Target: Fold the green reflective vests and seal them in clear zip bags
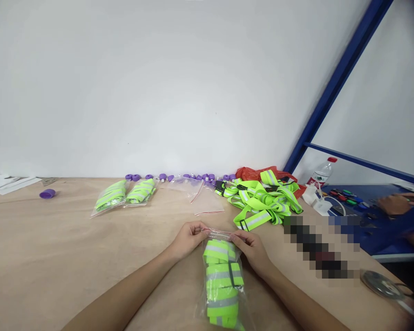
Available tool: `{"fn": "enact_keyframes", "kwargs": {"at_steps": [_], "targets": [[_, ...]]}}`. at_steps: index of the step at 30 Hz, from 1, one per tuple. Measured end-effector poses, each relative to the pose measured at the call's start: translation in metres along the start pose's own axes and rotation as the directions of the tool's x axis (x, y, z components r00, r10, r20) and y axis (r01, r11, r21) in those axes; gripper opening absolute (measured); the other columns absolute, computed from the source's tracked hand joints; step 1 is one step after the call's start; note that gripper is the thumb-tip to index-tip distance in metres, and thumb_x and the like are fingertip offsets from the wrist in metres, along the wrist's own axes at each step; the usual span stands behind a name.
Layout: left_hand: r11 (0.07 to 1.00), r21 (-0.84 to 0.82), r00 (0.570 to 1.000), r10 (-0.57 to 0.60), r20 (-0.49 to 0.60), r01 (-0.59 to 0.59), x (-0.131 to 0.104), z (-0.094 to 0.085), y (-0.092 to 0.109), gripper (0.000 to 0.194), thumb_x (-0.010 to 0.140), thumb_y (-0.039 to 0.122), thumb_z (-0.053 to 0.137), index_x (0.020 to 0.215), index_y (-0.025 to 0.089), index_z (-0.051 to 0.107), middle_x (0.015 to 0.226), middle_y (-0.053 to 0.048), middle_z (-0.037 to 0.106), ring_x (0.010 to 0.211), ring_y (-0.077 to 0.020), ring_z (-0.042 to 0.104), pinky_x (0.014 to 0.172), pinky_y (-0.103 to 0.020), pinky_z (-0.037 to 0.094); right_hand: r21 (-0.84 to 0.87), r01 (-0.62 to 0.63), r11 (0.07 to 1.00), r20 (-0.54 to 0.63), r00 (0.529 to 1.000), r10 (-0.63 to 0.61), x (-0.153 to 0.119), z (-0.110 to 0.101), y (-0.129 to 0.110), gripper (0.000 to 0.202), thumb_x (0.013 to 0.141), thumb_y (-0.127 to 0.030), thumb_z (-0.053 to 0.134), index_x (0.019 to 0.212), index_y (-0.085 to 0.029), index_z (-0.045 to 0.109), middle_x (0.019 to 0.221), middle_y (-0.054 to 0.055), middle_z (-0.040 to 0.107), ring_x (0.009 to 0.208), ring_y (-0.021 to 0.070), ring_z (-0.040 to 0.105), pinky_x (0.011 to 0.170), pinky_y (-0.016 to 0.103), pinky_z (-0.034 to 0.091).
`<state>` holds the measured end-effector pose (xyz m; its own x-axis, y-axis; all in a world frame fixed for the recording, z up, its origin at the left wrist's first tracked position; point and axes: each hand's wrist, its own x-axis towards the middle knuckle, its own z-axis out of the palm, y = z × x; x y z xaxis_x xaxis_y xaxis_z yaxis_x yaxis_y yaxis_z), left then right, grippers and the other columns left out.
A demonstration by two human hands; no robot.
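Observation:
A clear zip bag (223,294) with folded neon-green reflective straps inside lies close in front of me. Its red-lined zip edge is at the far end. My left hand (189,239) pinches the left corner of that edge between thumb and fingers. On the right part of the same edge, my right hand (251,248) grips with its thumb on top. A black buckle piece shows through the plastic. Beyond the hands lie flat clear zip bags (209,201), and to the right is a tangled heap of green reflective straps (258,197) with black buckles.
Two filled strap bags (111,196) lie at the back left. Several purple caps (163,177) line the wall, and one purple cup-shaped piece (47,194) sits far left. A red plastic bag (251,173), a bottle (321,174) and another person's hand (396,203) are on the right.

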<state>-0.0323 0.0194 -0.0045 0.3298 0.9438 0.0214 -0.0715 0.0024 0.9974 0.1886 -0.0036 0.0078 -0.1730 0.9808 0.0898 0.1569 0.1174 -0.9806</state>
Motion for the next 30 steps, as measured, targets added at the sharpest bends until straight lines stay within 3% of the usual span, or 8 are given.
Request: {"fn": "enact_keyframes", "kwargs": {"at_steps": [19,25,30], "targets": [[0.998,-0.059,0.999,0.000,-0.039,-0.003,-0.001,0.000,0.004,0.055,0.066,0.066,0.078,0.065,0.018,0.051,0.056,0.004,0.055,0.051,-0.0095,0.047,0.051,-0.022,0.036,0.020,0.006,1.000,-0.062,0.998,-0.005,0.002,-0.003,0.002,0.046,0.073,-0.063,0.071,0.067,-0.017,0.073,0.062,0.001,0.062,0.061,0.0165,0.050,0.060,0.028,0.039],[0.997,-0.062,0.998,0.037,-0.055,-0.040,0.000,-0.002,0.000,0.057,0.065,0.067,0.078,0.061,0.018,0.050,0.051,0.004,0.053,0.047,-0.0087,0.044,0.050,-0.022,0.034,0.126,-0.024,0.992,-0.043,0.999,0.030,0.004,-0.005,0.011,0.053,0.072,-0.069,0.069,0.076,-0.017,0.078,0.070,0.004,0.067,0.065,0.0187,0.052,0.061,0.029,0.040],[0.997,-0.075,0.998,0.030,-0.050,-0.033,0.000,-0.003,0.001,0.057,0.065,0.067,0.078,0.063,0.018,0.050,0.052,0.004,0.053,0.048,-0.0085,0.045,0.049,-0.021,0.034,0.138,-0.050,0.989,-0.031,0.998,0.055,0.006,-0.005,0.016,0.056,0.072,-0.071,0.069,0.063,-0.016,0.071,0.058,0.000,0.055,0.059,0.0143,0.042,0.057,0.027,0.034]]}}
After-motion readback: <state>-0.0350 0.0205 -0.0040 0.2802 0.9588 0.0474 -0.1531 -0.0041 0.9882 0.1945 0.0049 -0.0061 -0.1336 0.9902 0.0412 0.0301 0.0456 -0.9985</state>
